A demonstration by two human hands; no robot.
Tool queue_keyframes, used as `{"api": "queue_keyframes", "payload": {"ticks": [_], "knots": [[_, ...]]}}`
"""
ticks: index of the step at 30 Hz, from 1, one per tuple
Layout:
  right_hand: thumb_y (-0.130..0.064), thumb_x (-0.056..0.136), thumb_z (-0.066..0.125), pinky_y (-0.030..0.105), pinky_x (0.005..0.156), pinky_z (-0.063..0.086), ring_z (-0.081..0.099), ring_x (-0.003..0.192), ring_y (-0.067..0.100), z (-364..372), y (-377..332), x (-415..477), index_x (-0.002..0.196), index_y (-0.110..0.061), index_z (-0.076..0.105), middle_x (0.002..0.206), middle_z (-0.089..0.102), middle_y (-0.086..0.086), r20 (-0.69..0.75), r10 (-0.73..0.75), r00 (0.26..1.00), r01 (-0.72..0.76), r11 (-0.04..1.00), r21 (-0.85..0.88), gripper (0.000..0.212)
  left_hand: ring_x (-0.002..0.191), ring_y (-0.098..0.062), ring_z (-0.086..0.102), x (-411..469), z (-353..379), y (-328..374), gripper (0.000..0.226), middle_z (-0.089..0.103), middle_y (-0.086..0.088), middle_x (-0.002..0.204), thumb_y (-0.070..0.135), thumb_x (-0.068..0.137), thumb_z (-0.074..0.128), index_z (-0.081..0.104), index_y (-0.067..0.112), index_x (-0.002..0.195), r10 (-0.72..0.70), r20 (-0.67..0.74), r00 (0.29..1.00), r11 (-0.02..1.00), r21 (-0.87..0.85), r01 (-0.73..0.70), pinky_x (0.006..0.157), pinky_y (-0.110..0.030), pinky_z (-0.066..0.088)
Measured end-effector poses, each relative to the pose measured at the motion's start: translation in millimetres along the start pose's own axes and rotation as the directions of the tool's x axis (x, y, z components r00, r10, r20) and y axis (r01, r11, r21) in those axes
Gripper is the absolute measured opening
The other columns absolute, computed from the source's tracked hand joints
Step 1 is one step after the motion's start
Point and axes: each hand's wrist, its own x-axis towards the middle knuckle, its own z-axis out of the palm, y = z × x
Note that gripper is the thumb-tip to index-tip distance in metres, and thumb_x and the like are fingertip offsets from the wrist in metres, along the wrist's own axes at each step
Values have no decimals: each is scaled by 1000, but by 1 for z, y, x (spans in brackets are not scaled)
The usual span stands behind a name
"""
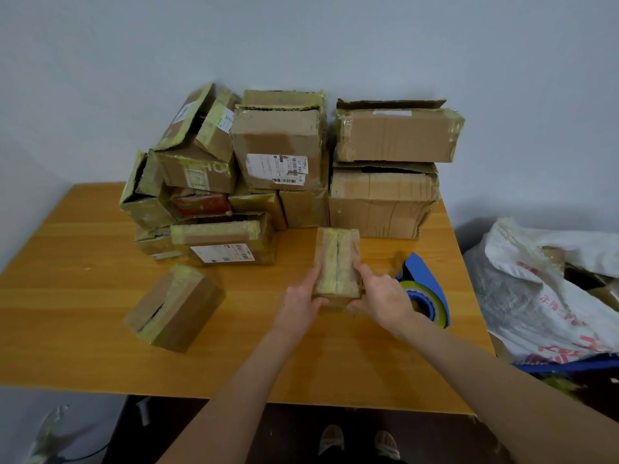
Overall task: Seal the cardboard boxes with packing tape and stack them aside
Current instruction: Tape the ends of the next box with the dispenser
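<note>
So both hands are clamped on the near end of the small box [338, 262]: left hand [303, 298] on its left side, right hand [382, 296] on its right, fingers curled round the edges, forearms stretched forward. The box lies flat mid-bench [67, 262], long axis running 6 to 12. The tape dispenser [425, 289] sits just beside it at 3, and the box pile [281, 145] is at 12.

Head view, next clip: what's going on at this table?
A person grips a small cardboard box at the wooden table, left hand on its left side, right hand on its right. Yellowish tape runs along its top seam. The blue tape dispenser lies beside the right hand, untouched. A second box sits to the left, its seam gaping, and a pile of boxes stands at the back.
</note>
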Motion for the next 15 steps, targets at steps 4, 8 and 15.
{"api": "queue_keyframes", "payload": {"ticks": [4, 8, 15], "knots": [[-56, 87, 61, 35, 70, 58, 68, 89, 22, -9, 0, 3, 148, -19, 34, 113, 69, 7, -42, 13, 999, -5, 980, 199, 76, 108, -24, 61, -1, -3, 11, 84, 52, -8, 138, 48, 92, 56, 7, 20, 154, -121, 73, 990, 990, -64, 126, 90, -32, 50], [-48, 91, 60, 39, 67, 56, 68, 84, 28, -1, -5, -1, 138, -23, 39, 105, 70, 10, -69, 66, 995, -45, 962, 268, 58, 96, -24, 62, 2, 11, 28, 72, 60, -12, 122, 38, 99, 47, 6, 18, 154, -237, -16, 971, 963, -133, 232, 76, -28, 49], [-23, 104, 37, 40, 70, 54, 66, 84, 29, 1, -10, -4, 143, -22, 34, 102, 69, 13, -23, 74, 997, -63, 944, 325, 40, 124, -21, 45, 13, -9, 21, 50, 44, -11, 140, 25, 101, 42, 31, 8, 147, -90, -115, 989, 984, 146, 106, 105, -28, 36]]}}
